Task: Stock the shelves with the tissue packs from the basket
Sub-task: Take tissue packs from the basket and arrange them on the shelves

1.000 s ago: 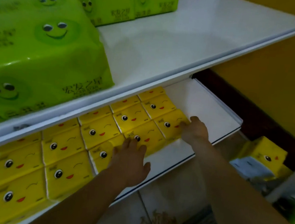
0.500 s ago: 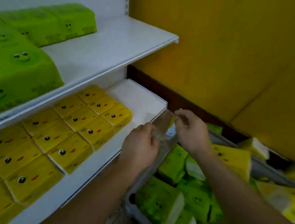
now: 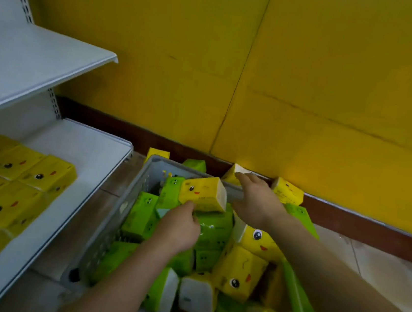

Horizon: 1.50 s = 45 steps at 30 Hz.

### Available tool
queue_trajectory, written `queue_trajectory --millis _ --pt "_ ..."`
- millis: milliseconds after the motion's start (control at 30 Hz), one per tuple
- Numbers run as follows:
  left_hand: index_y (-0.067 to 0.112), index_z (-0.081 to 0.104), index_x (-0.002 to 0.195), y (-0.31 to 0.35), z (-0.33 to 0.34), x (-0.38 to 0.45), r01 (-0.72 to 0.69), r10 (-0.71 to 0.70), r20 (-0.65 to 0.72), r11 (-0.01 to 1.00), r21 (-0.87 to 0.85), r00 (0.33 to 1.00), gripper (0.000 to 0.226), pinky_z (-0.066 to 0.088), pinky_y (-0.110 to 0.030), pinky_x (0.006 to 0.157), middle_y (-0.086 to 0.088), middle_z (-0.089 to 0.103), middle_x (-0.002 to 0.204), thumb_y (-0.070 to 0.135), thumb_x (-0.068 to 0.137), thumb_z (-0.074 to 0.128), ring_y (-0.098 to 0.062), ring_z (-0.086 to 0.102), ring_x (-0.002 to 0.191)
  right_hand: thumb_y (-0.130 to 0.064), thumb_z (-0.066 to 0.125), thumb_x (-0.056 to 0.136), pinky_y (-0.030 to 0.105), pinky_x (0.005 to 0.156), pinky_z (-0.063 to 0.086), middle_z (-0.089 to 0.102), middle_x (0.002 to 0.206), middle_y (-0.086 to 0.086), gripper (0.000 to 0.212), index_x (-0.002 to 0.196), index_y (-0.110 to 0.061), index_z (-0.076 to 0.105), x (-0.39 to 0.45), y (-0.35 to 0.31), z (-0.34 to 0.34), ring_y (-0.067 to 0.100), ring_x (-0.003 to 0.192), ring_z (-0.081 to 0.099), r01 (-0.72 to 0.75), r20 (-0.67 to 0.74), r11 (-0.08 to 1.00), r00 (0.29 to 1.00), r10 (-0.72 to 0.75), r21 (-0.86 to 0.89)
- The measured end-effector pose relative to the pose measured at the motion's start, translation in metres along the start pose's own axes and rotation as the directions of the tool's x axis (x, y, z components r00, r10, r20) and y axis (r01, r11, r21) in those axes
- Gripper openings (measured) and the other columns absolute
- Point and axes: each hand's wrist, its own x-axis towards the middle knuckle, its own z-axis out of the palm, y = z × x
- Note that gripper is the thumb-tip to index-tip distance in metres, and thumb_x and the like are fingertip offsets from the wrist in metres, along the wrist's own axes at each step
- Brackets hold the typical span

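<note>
Yellow tissue pack [image 3: 204, 193] sits atop the basket [image 3: 115, 225] heap, gripped at its near edge by the left hand [image 3: 178, 229]. The right hand [image 3: 256, 202], fingers straight, reaches just beyond it; better to steady the pack's far end before lifting.

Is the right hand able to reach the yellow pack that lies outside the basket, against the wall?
Probably yes. The right hand is open above the basket's far rim, and the yellow pack lies just beyond it by the baseboard, with nothing between them.

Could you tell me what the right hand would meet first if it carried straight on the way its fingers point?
Probably the yellow pack by the baseboard, just beyond the basket rim; the right hand seems nearly touching it, though depth is unclear.
</note>
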Motion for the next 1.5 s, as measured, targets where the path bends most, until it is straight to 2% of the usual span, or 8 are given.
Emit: queue_trajectory --millis 167,267,367,633,967,1133,1367,1500 --pt "0.021 0.048 0.137 -0.025 0.010 0.009 0.119 -0.113 0.054 0.986 -0.118 0.992 0.038 0.049 -0.033 0.080 -0.007 0.060 0.129 0.019 0.099 0.044 -0.028 0.062 0.103 -0.036 0.068 0.086 0.055 0.114 0.026 0.005 0.163 0.002 0.098 0.156 -0.022 0.000 0.044 -0.017 0.044 0.031 0.148 0.009 0.089 0.143 0.984 0.987 -0.067 -0.154" --pt "0.021 0.052 0.130 -0.041 0.006 0.016 0.156 -0.149 0.048 0.961 -0.229 0.988 0.032 0.042 -0.025 0.064 -0.002 0.062 0.114 0.021 0.099 0.047 -0.022 0.059 0.082 -0.026 0.065 0.087 0.052 0.107 0.035 0.028 0.150 0.009 0.083 0.154 -0.016 0.015 0.057 -0.024 0.060 0.033 0.137 0.029 0.088 0.095 0.955 0.993 -0.063 -0.285" --pt "0.022 0.055 0.123 -0.053 -0.003 0.018 0.208 -0.215 0.026 0.897 -0.389 0.976 0.033 0.054 -0.036 0.082 -0.002 0.065 0.110 0.041 0.097 0.051 -0.025 0.066 0.094 -0.023 0.069 0.077 0.046 0.091 0.049 0.041 0.128 0.008 0.066 0.137 -0.014 0.043 0.048 -0.024 0.056 0.031 0.119 0.041 0.207 -0.045 0.940 0.973 -0.227 -0.272" --pt "0.032 0.062 0.117 -0.032 -0.063 -0.002 0.240 -0.215 0.187 0.257 -0.936 0.959 0.040 0.060 -0.047 0.076 -0.008 0.069 0.112 0.059 0.090 0.050 -0.032 0.071 0.095 -0.006 0.082 0.066 0.046 0.092 0.050 0.045 0.131 0.019 0.064 0.118 -0.008 0.045 0.002 -0.041 0.019 0.039 0.122 0.047 0.576 -0.485 0.789 0.638 -0.598 -0.216" --pt "0.019 0.060 0.117 -0.102 -0.111 -0.038 0.054 -0.402 -0.074 0.298 -0.953 0.913 0.028 0.057 -0.054 0.081 -0.014 0.072 0.106 0.029 0.091 0.060 -0.035 0.072 0.091 -0.039 0.070 0.082 0.043 0.083 0.056 0.027 0.154 0.006 0.064 0.133 -0.022 0.038 0.024 -0.119 0.036 0.028 0.130 0.047 0.723 -0.311 0.681 0.679 -0.665 0.120" --pt "0.027 0.062 0.114 -0.149 -0.121 -0.061 -0.029 -0.548 -0.221 0.337 -0.941 0.807 0.039 0.056 -0.062 0.079 -0.021 0.070 0.091 0.038 0.078 0.071 -0.040 0.071 0.087 -0.062 0.050 0.090 0.034 0.090 0.052 0.040 0.136 -0.018 0.056 0.137 -0.035 0.038 0.043 -0.182 0.057 -0.002 0.116 0.049 0.545 -0.191 0.611 0.815 -0.547 0.574" --pt "0.032 0.066 0.108 -0.184 -0.133 -0.101 -0.037 -0.693 -0.164 0.194 -0.980 0.702 0.029 0.059 -0.055 0.077 -0.012 0.070 0.106 0.049 0.085 0.065 -0.033 0.071 0.092 -0.052 0.059 0.090 0.042 0.095 0.050 0.062 0.122 -0.010 0.046 0.131 -0.035 0.046 0.050 -0.272 0.082 0.012 0.110 0.060 0.296 0.082 0.581 0.841 -0.535 0.758" --pt "0.046 0.054 0.120 -0.208 -0.130 -0.144 0.080 -0.695 -0.268 0.425 -0.902 0.668 0.039 0.061 -0.048 0.078 0.010 0.064 0.120 0.060 0.085 0.064 -0.021 0.070 0.097 -0.041 0.061 0.092 0.029 0.097 0.044 0.055 0.130 -0.004 0.055 0.140 -0.026 0.041 0.032 -0.314 0.095 0.017 0.120 0.053 0.358 0.128 0.632 0.797 -0.591 0.687"
